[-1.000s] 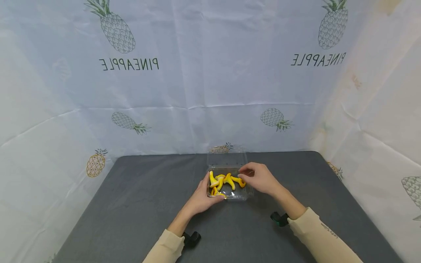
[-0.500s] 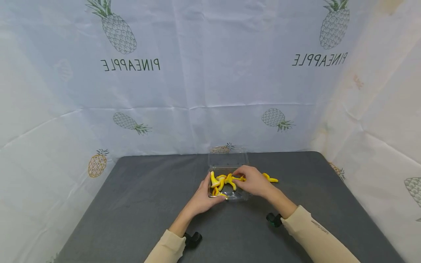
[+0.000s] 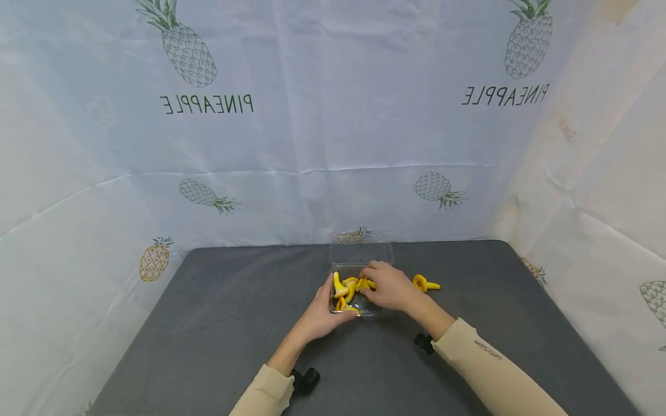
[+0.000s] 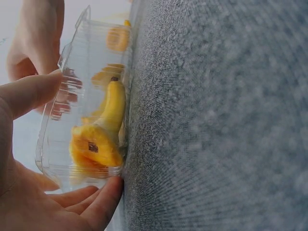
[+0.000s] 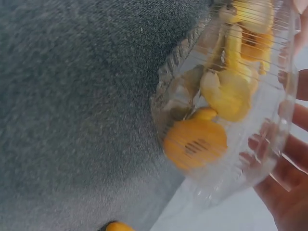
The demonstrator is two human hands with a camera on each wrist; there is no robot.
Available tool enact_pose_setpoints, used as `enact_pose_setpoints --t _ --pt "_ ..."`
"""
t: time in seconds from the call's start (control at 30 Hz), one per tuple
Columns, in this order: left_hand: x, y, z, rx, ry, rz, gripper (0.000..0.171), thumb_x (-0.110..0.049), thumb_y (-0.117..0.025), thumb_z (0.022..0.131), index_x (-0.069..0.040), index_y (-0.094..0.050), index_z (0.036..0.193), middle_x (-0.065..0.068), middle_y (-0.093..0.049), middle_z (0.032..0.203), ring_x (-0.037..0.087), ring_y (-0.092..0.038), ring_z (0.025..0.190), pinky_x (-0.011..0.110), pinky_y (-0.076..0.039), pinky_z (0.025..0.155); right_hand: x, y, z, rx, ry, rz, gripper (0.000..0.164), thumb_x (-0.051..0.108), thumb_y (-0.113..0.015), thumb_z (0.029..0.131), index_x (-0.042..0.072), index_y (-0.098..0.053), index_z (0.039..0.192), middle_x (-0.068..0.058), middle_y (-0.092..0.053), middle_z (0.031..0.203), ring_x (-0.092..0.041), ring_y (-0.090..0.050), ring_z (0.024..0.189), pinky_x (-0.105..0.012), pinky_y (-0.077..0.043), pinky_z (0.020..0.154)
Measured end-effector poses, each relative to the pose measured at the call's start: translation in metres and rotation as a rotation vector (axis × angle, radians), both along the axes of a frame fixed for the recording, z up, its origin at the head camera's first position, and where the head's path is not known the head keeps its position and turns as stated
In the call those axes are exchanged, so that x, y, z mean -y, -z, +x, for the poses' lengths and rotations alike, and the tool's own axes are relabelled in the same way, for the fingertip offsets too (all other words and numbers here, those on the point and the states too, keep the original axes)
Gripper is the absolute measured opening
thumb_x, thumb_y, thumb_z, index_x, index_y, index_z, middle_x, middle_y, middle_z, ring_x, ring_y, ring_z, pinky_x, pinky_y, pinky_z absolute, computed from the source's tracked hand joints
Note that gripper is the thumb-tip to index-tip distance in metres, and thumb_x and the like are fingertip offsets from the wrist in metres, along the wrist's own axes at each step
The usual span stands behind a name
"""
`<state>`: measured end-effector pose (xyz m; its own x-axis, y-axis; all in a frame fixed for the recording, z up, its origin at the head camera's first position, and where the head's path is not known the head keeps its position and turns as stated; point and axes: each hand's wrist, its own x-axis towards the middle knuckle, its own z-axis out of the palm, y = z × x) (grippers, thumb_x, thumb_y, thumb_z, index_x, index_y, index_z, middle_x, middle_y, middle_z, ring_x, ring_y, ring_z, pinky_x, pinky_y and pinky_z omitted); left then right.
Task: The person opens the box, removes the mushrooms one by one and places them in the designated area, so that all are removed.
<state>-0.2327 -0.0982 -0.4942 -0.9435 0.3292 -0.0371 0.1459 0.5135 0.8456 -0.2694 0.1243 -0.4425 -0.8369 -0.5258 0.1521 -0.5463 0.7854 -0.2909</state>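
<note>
My left hand (image 3: pixel 318 312) grips the left end of a clear plastic clamshell box (image 3: pixel 372 315), thumb along the front rim and fingers around the side, also seen in the left wrist view (image 4: pixel 62 192). Several yellow chanterelle mushrooms (image 3: pixel 339 287) lie in the box. My right hand (image 3: pixel 390 287) reaches over its right side, thumb and index finger on either side of one mushroom (image 3: pixel 364 283); I cannot tell whether they pinch it. In the right wrist view, an orange-yellow mushroom (image 5: pixel 195 144) lies against the box's near end, with the right fingers (image 5: pixel 293 149) over the rim.
The box's hinged lid (image 3: pixel 361 252) stands open at the back. Another chanterelle (image 3: pixel 426 283) lies on the dark grey table (image 3: pixel 234 323) to the right of the box, behind my right hand. A pineapple-print cloth (image 3: pixel 312 115) hangs behind and at both sides.
My right hand has moved left across the box, from its right end toward the middle mushrooms. The mushroom on the table has come into view behind it. My left hand keeps its hold.
</note>
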Motion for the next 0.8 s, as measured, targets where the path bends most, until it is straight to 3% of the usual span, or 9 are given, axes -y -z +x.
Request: enact_pose_setpoints --t 0.3,0.8 --pt "0.0 0.0 0.001 -0.003 -0.003 0.012 0.11 -0.049 -0.076 0.09 -0.012 -0.004 0.165 0.024 -0.028 0.159 0.042 -0.042 0.139 0.059 -0.04 0.107 0.011 0.009 -0.008 -0.056 -0.002 0.112 0.03 0.026 -0.078 0.091 0.014 -0.072 0.118 -0.003 -0.061 0.111 -0.021 -0.058 0.1 -0.04 -0.054 0.08" --pt "-0.002 0.001 0.001 -0.007 -0.013 0.007 0.109 -0.048 -0.076 0.09 -0.013 -0.005 0.165 0.024 -0.027 0.159 0.042 -0.041 0.14 0.06 -0.039 0.108 0.02 0.021 -0.015 -0.093 0.012 0.171 0.021 0.024 -0.077 0.091 0.017 -0.071 0.11 -0.002 -0.058 0.103 -0.019 -0.055 0.092 -0.038 -0.054 0.075"
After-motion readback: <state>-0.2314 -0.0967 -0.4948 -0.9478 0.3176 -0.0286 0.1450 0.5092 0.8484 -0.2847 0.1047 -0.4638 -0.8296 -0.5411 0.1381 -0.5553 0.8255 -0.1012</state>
